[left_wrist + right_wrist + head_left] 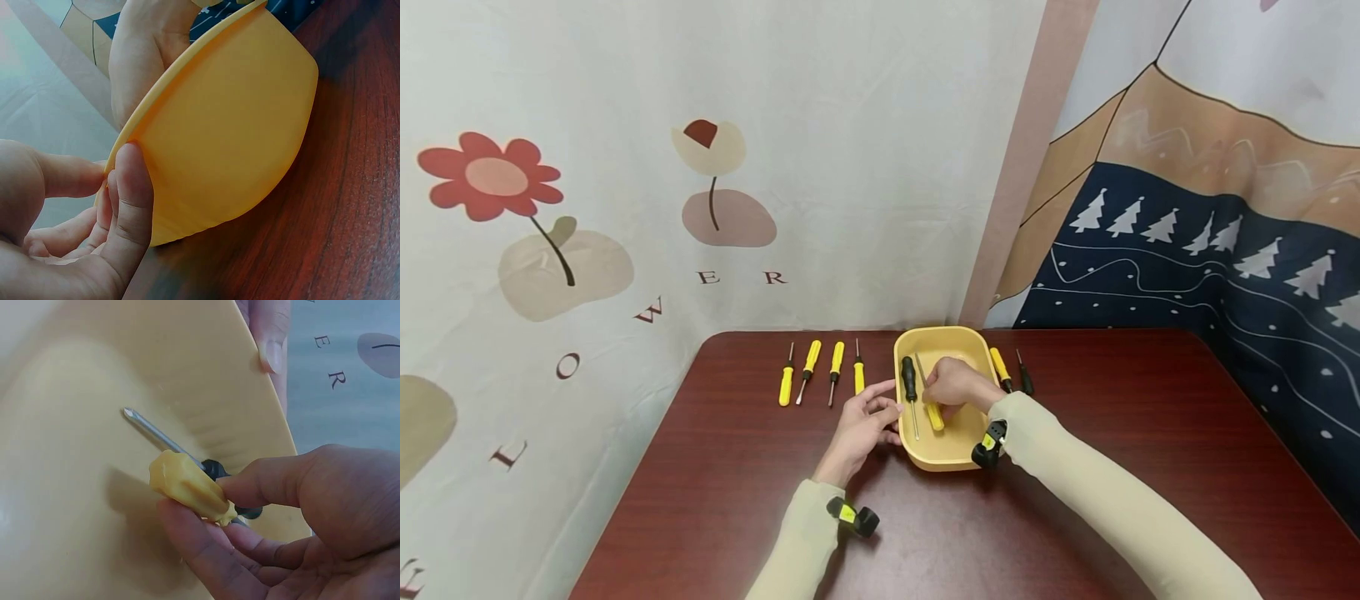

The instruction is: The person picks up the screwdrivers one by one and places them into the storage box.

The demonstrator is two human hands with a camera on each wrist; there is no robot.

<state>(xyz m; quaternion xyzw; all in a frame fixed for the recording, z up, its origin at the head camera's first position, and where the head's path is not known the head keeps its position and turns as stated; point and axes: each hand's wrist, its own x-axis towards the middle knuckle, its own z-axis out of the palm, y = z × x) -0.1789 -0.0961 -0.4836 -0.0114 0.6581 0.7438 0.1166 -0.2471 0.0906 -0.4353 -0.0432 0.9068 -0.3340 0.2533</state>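
A yellow plastic basin (951, 464) stands on the table, and my left hand (863, 427) pinches its left rim. In the left wrist view the thumb is at the rim and the other fingers lie along the outer wall (231, 119). Inside the basin, my right hand (958, 383) grips a yellow-handled screwdriver (190, 487) between thumb and fingers, its handle end toward the near side and its shaft pointing away. Beside it, along the left wall, lies a black-handled screwdriver (909, 379) with its tip toward me. The right fingers partly cover the yellow handle.
Left of the basin, several yellow screwdrivers (811, 357) lie in a row, some tip away, some tip near. To its right are a yellow-and-black screwdriver (999, 364) and a small black-handled one (1026, 380). A printed curtain (865, 167) hangs behind the brown table (700, 500).
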